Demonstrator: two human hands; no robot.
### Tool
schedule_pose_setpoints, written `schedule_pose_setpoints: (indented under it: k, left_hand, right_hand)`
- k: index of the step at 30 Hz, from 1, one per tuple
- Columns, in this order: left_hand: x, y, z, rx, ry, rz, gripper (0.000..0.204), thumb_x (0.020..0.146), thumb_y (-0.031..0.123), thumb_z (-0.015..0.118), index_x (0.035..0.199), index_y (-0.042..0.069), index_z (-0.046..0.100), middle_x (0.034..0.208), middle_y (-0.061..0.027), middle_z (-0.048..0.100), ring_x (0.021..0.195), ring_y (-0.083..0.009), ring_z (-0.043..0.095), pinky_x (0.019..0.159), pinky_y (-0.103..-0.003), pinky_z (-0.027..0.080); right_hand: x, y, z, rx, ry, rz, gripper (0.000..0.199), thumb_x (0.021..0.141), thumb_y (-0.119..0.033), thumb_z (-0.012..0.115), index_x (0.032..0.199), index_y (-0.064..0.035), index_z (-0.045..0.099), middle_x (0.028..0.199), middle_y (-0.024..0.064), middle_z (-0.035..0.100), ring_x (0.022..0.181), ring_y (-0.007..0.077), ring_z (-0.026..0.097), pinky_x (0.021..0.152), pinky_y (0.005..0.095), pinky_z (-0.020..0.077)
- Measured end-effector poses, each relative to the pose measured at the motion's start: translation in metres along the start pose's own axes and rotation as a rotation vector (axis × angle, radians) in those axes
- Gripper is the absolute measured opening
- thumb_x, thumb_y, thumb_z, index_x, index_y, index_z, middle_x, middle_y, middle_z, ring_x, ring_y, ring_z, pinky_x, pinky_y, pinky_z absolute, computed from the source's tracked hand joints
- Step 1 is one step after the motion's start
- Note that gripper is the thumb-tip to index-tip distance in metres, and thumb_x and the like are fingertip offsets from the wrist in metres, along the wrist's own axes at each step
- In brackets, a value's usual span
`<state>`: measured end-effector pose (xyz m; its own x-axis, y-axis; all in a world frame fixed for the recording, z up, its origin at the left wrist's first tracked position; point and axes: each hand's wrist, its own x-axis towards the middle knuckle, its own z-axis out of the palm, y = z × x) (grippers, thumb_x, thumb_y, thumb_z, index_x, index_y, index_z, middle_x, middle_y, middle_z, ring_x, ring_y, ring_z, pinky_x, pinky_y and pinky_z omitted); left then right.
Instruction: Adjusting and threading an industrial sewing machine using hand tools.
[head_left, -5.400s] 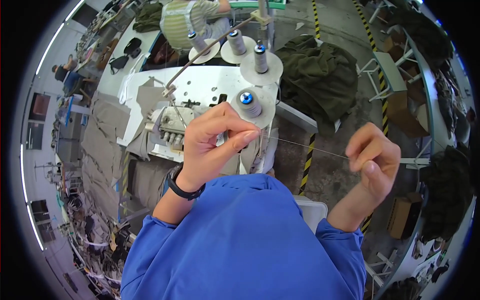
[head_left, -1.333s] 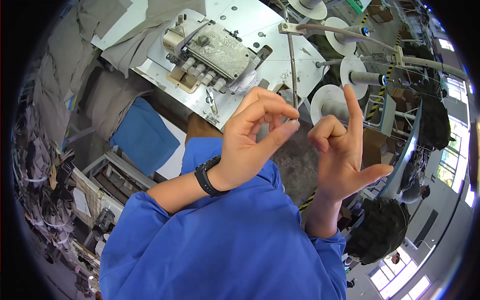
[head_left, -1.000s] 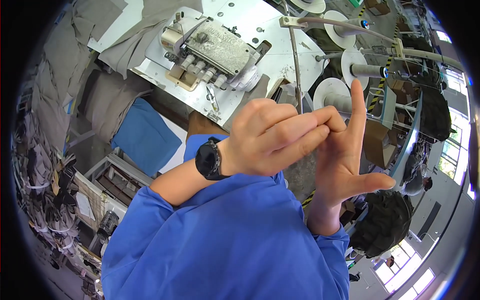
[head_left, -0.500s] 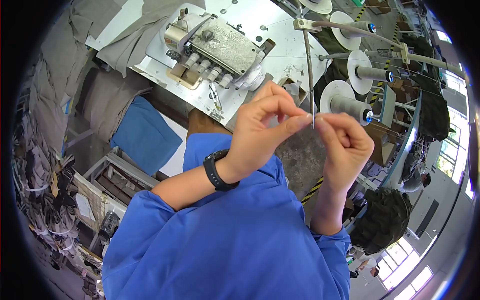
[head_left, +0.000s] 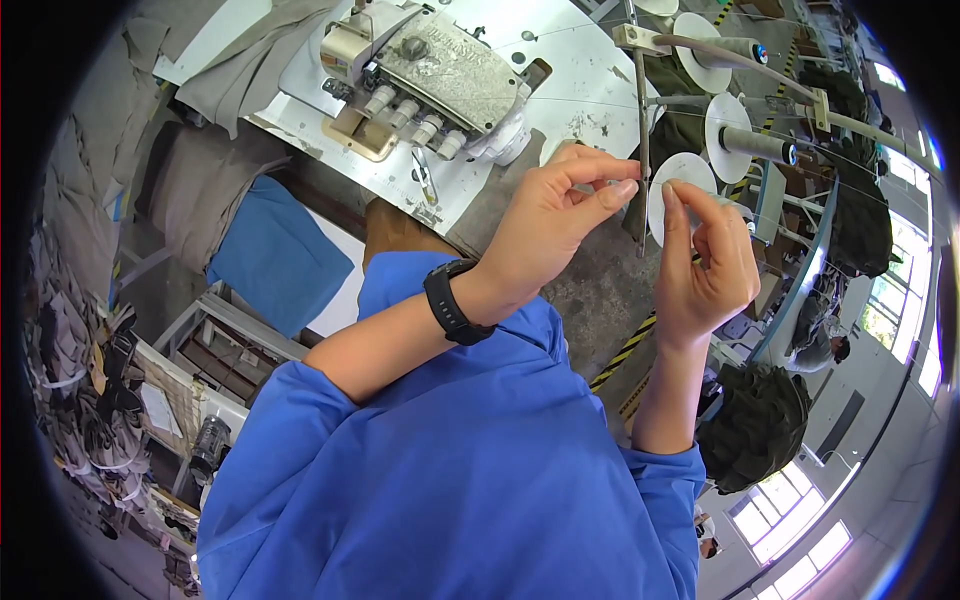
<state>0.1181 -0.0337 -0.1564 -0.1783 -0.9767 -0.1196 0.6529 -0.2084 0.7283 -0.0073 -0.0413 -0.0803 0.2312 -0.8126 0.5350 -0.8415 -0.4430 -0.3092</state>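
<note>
My left hand [head_left: 565, 215], with a black watch [head_left: 452, 303] on its wrist, is raised beside the upright metal rod [head_left: 643, 140] of a thread stand. Its thumb and index finger are pinched. Just right of the rod, my right hand [head_left: 710, 255] holds its thumb and index fingertips together in front of a white spool disc [head_left: 682, 182]. Whatever is between the fingers of either hand is too fine to make out. A small gap separates the two hands. Grey thread cones [head_left: 757, 146] lie sideways on the stand beyond my right hand.
An overlock sewing machine [head_left: 445, 70] stands on a worn white table [head_left: 585, 75], with thread snips [head_left: 424, 178] in front of it. Blue cloth [head_left: 275, 255] and grey-brown cloth [head_left: 205, 185] lie at left. A dark fabric pile [head_left: 755, 425] is at right.
My hands have moved slightly apart: fingertips that nearly met at the rod now have a gap between them. Both hands stay pinched. The view has shifted a little.
</note>
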Motion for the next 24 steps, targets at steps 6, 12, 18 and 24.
schedule_pose_setpoints:
  k: [6,12,18,24]
  left_hand:
    - [0.002,-0.005,-0.002,-0.015,0.012,0.002,0.020,0.091,0.013,0.067,0.108,0.003,0.070,0.103,-0.0021,0.058,0.087,-0.0074,0.052,0.077,-0.021,0.042]
    - [0.009,-0.012,-0.004,-0.144,0.008,0.003,0.012,0.090,0.011,0.068,0.095,-0.001,0.069,0.090,-0.0005,0.060,0.082,-0.0066,0.054,0.073,-0.021,0.044]
    - [-0.011,-0.019,-0.049,0.043,0.102,-0.051,0.010,0.093,0.009,0.061,0.096,0.000,0.065,0.095,0.0000,0.057,0.089,-0.0066,0.052,0.082,-0.022,0.041]
    - [-0.012,0.017,-0.116,0.375,0.031,-0.023,0.008,0.093,0.006,0.060,0.093,-0.001,0.062,0.096,-0.0018,0.051,0.085,-0.0074,0.046,0.077,-0.020,0.037]
  right_hand:
    - [-0.001,-0.001,0.004,0.018,-0.030,-0.019,0.017,0.073,0.004,0.076,0.086,-0.0031,0.070,0.059,0.0025,0.047,0.051,0.0135,0.041,0.046,0.0291,0.0305]
    - [-0.001,-0.001,0.000,0.060,-0.104,0.122,0.020,0.074,0.006,0.074,0.092,-0.0016,0.071,0.080,0.0074,0.065,0.062,0.0134,0.058,0.055,0.0233,0.0414]
    - [-0.055,-0.014,-0.015,0.115,0.229,-0.057,0.038,0.083,-0.014,0.072,0.111,0.0058,0.057,0.123,0.0229,0.055,0.075,0.0247,0.067,0.061,0.0315,0.0517]
    - [-0.125,-0.037,0.015,0.175,0.048,0.190,0.012,0.074,0.003,0.067,0.085,0.0017,0.061,0.075,0.0157,0.064,0.065,0.0295,0.063,0.059,0.0390,0.0521]
